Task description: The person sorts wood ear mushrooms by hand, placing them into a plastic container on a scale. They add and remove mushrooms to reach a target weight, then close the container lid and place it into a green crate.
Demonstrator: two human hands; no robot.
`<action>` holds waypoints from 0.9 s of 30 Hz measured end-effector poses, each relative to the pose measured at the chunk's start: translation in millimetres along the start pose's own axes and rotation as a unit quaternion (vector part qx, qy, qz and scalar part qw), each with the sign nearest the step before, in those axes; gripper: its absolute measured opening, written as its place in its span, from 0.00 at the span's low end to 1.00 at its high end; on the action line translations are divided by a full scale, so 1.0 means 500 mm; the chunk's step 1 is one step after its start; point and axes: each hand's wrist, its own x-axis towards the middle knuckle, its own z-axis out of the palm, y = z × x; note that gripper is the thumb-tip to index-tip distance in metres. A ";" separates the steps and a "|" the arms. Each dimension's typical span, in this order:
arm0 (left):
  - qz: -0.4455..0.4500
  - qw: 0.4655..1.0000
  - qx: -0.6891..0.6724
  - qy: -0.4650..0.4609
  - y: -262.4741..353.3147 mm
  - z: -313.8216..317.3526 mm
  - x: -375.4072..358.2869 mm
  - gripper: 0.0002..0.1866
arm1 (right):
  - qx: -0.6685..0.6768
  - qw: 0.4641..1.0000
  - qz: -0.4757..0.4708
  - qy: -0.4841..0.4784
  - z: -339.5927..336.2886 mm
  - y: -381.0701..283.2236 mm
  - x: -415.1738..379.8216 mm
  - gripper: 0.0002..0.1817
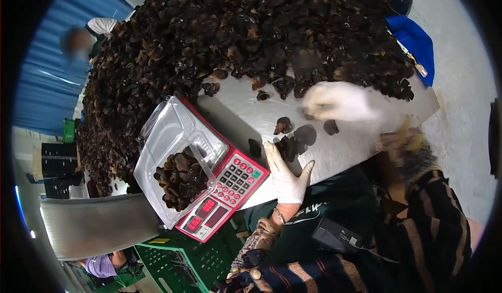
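Observation:
My left hand point(286, 180), in a white glove, rests on the metal table point(340, 149) with thumb and fingers apart, beside a small group of dark mushroom-like pieces point(300, 137). To its left stands a red scale point(251, 191) with a clear plastic tray point(151, 180) on top. A clump of the same pieces point(182, 180) lies in that tray. My right hand point(334, 102), also gloved in white, is over the table at the lower edge of the large dark pile point(235, 37). Motion blurs it, and its fingertips and anything in them cannot be made out.
Green crates point(178, 261) stand below the table's edge, left of my body. A blue cloth or bag point(415, 44) lies at the table's right corner. One person point(99, 31) is at the pile's far left side; another, in purple point(102, 266), is at the lower left.

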 end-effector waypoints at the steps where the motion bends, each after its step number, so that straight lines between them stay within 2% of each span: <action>1: -0.004 1.000 0.000 -0.003 0.001 -0.001 -0.002 0.60 | 0.115 0.978 0.119 -0.127 -0.082 -0.034 -0.052 0.09; 3: -0.009 1.000 0.000 -0.005 0.002 -0.001 0.000 0.59 | 0.102 0.936 0.250 -0.227 -0.183 -0.075 -0.129 0.12; 6: -0.009 1.000 -0.001 -0.005 0.001 -0.001 0.000 0.59 | 0.062 0.953 0.281 -0.097 -0.199 -0.082 -0.216 0.18; 9: -0.018 1.000 0.013 -0.010 0.005 -0.002 0.006 0.59 | 0.072 0.934 0.349 0.009 -0.096 -0.114 -0.200 0.24; 11: -0.035 0.999 0.025 -0.023 0.021 -0.013 0.018 0.59 | -0.008 0.966 0.259 0.016 0.001 -0.093 -0.184 0.33; 13: -0.062 0.997 0.042 -0.034 0.040 -0.025 0.044 0.59 | -0.032 0.982 0.185 0.035 0.082 -0.054 -0.163 0.38; 14: -0.078 0.995 0.025 -0.052 0.034 -0.021 0.059 0.61 | 0.013 0.974 0.222 0.035 0.108 -0.059 -0.128 0.41; 15: -0.035 0.993 0.091 -0.073 0.033 -0.020 0.073 0.56 | -0.021 0.967 0.255 -0.005 0.113 -0.077 -0.101 0.41; 17: -0.108 0.985 0.028 -0.129 0.057 -0.027 0.105 0.49 | -0.008 0.975 0.222 -0.010 0.143 -0.071 -0.055 0.42; 18: -0.098 0.991 0.011 -0.094 0.038 0.001 0.104 0.45 | -0.003 0.982 0.189 -0.011 0.157 -0.058 -0.038 0.42; 19: -0.083 0.995 -0.008 -0.061 0.016 0.027 0.104 0.41 | 0.020 0.988 0.140 0.055 0.176 -0.040 -0.029 0.38; 21: -0.135 0.988 -0.054 -0.056 0.037 0.016 0.116 0.36 | 0.121 0.971 0.188 0.085 0.179 -0.033 -0.021 0.33; 22: -0.104 0.992 -0.065 -0.031 0.051 0.001 0.117 0.33 | 0.158 0.959 0.210 0.103 0.169 -0.048 -0.018 0.31; 23: -0.100 0.991 -0.085 -0.031 0.077 -0.028 0.124 0.32 | 0.277 0.918 0.265 0.097 0.152 -0.077 -0.018 0.30; 25: -0.062 0.991 -0.113 -0.023 0.127 -0.097 0.132 0.33 | 0.383 0.871 0.267 0.148 0.133 -0.123 -0.016 0.30; 27: 0.050 0.993 -0.102 0.013 0.148 -0.176 0.147 0.35 | 0.365 0.891 0.204 0.178 0.128 -0.170 0.013 0.30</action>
